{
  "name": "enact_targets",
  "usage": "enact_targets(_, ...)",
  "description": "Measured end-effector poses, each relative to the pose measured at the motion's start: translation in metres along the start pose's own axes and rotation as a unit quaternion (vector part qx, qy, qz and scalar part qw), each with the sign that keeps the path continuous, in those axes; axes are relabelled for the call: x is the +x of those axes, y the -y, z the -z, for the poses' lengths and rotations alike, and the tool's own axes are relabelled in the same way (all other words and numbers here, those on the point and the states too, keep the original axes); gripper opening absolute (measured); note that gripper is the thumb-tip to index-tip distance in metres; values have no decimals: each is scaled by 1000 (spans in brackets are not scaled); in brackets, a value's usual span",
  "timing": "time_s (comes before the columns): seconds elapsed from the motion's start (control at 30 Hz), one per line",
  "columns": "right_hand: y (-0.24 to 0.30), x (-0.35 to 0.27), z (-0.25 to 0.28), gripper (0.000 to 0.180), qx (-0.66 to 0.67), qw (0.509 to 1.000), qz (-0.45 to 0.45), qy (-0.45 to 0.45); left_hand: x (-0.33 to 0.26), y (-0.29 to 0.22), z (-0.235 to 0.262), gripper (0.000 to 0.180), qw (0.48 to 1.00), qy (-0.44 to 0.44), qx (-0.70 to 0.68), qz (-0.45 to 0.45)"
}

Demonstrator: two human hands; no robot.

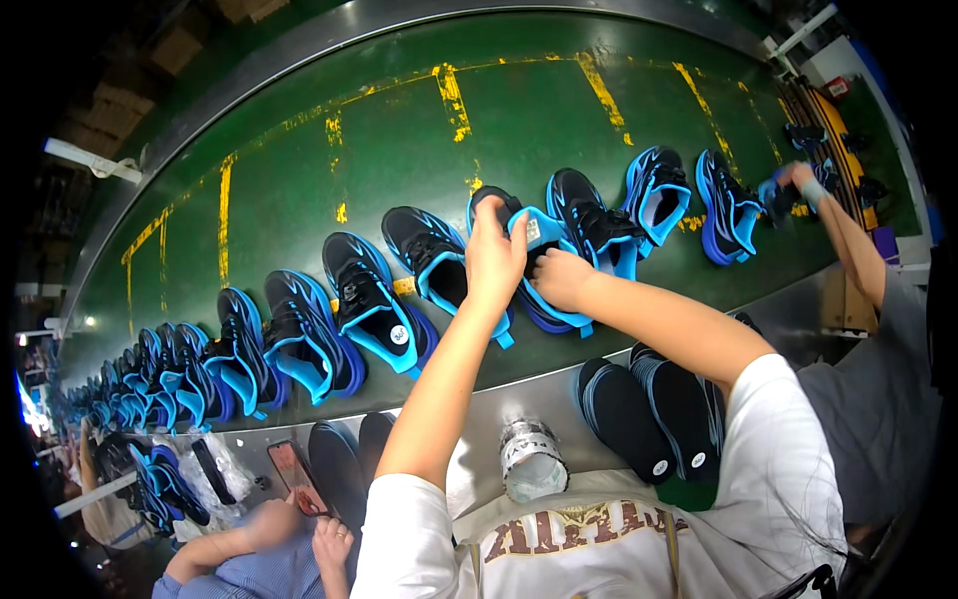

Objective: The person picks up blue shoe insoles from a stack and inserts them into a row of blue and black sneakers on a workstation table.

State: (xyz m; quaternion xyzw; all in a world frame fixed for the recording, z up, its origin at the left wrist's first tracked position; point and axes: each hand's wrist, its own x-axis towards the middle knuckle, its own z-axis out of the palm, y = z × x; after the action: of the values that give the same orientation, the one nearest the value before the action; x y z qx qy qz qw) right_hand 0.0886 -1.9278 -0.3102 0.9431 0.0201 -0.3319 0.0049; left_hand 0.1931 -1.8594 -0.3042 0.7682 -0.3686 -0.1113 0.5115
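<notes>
Leftward, a file of sneakers (294, 309), with black uppers, bright blue collars and thick soles, ran along a smooth green work surface (389, 140) with flaking yellow stripes (602, 95). Below it, a co-worker (249, 564) in blue stripes held a flat, glass-faced phone (297, 479). Mid-row, left hand (496, 260): forearm reaching steeply up, fingers and thumb clamped across the front of the held sneaker (546, 232). That shoe sat within the row, above the green; toe aimed away and a little left, heel nearest the wearer, long axis slanting upper left to lower right. Right hand (564, 278): forearm angled in from lower right, fingers bent into the shoe's opening; tips hidden, could not tell whether they gripped. Further right, thin black insoles (624, 419), round-ended, lay in overlapping stacks. Far right, another worker's hand (801, 180) was at a dark shoe (775, 200).
</notes>
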Motion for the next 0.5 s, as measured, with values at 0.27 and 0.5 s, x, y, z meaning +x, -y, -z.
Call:
enact_targets(0.27, 22, -41, 36, 64, 179, 974, -52, 126, 17, -17, 17, 41, 884, 224, 327, -249)
enact_targets(0.5, 56, -92, -21, 24, 230, 844, -134, -465, 21, -11, 20, 35, 860, 278, 336, -264)
